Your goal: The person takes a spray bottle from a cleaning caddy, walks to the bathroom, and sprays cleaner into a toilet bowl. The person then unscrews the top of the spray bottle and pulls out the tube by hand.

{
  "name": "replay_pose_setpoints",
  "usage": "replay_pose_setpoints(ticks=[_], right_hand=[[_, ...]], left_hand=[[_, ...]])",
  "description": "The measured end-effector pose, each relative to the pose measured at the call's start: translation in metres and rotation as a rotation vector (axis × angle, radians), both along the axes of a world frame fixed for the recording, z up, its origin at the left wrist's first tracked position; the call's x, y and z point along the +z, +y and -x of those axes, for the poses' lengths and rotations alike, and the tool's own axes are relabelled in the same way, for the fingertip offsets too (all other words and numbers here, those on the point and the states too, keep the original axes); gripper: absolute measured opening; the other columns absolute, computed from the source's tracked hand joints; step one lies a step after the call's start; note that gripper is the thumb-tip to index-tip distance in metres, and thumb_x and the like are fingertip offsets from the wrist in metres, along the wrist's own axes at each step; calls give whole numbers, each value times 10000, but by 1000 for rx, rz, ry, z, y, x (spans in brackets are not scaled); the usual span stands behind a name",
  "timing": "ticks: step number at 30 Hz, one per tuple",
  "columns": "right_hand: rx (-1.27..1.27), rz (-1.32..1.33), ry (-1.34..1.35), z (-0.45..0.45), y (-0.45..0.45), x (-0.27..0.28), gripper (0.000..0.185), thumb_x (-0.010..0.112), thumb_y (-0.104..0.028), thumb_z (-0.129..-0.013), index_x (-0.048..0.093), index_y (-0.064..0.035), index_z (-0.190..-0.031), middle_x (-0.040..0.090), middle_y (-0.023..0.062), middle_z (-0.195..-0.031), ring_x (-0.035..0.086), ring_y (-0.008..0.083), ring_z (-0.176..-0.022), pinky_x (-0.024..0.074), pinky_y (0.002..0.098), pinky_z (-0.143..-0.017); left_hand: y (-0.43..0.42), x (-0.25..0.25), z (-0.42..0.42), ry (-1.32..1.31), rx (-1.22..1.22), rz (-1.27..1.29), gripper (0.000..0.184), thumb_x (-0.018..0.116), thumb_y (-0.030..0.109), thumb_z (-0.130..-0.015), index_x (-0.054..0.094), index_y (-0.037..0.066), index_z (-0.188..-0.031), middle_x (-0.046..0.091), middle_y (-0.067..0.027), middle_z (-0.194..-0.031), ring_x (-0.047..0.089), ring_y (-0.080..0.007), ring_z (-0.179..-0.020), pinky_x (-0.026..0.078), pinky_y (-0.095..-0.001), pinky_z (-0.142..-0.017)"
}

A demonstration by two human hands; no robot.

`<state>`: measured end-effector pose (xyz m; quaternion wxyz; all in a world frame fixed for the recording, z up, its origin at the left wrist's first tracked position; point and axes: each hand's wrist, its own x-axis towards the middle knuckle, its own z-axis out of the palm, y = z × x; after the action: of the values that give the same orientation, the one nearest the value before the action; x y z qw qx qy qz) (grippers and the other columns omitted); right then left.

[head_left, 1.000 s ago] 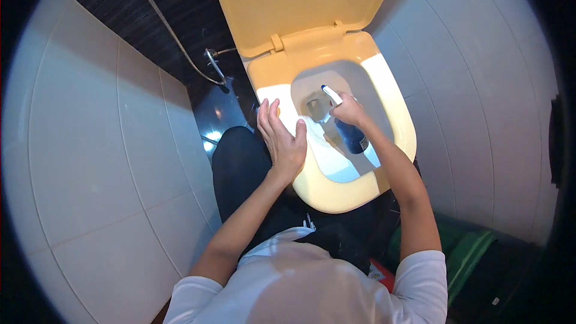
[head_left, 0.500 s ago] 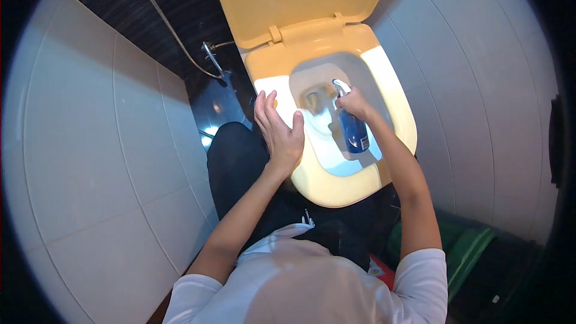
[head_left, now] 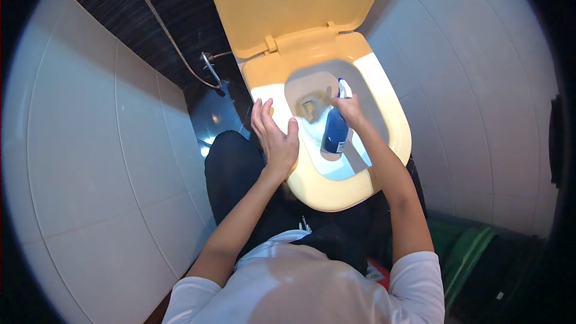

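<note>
A blue spray bottle (head_left: 335,131) with a white trigger head hangs over the toilet bowl (head_left: 312,79). My right hand (head_left: 349,111) is wrapped round its neck, just below the nozzle. My left hand (head_left: 278,144), fingers apart and holding nothing, is at the left side of the yellow toilet seat (head_left: 336,197); whether it rests on the seat I cannot tell. The yellow lid (head_left: 300,0) stands raised behind the bowl. Brownish stain and water show at the bottom of the bowl.
White tiled walls (head_left: 84,138) close in on the left and right. A metal hose (head_left: 162,24) runs down to a chrome fitting (head_left: 210,66) behind the toilet at left. A green striped cloth-like item (head_left: 468,258) lies low on the right.
My right hand has shifted slightly left, and the bottle's base has swung to the left. My left hand keeps nearly the same pose.
</note>
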<state>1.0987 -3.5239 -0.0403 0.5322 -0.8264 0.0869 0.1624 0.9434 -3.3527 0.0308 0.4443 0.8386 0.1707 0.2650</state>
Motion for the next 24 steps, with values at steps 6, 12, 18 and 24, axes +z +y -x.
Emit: replay_pose_setpoints(ticks=[6, 12, 18, 24], right_hand=[[-58, -84, -49, -3, -3, -9, 178, 668, -55, -654, 604, -4, -812, 596, 82, -712, 566, 173, -590, 476, 313, -568], [-91, -130, 185, 0, -10, -2, 216, 659, -44, -653, 580, 58, -827, 597, 119, -732, 580, 183, -564, 484, 325, -525], [-96, -181, 241, 8, -6, -3, 284, 668, -45, -643, 568, 77, -880, 597, 129, -741, 580, 180, -550, 490, 319, -512], [35, -137, 276, 11, -10, -10, 299, 677, -39, -666, 568, 79, -918, 600, 128, -744, 587, 182, -579, 493, 308, -531]], left_hand=[[0, -3, 0, -23, -1, -14, 596, 621, 100, -778, 348, -6, -1296, 255, -250, -1376, 252, -409, -1290, 225, -490, -1073], [-1, -3, -1, -28, 10, -21, 563, 596, 76, -785, 356, -1, -1288, 267, -252, -1362, 270, -398, -1294, 228, -468, -1080], [-1, -3, -1, -26, 12, -18, 560, 595, 76, -786, 357, 1, -1286, 264, -242, -1368, 263, -395, -1300, 222, -467, -1083], [-1, -3, -1, -41, 17, 4, 556, 595, 67, -781, 360, 1, -1281, 273, -237, -1366, 268, -390, -1302, 220, -464, -1085]])
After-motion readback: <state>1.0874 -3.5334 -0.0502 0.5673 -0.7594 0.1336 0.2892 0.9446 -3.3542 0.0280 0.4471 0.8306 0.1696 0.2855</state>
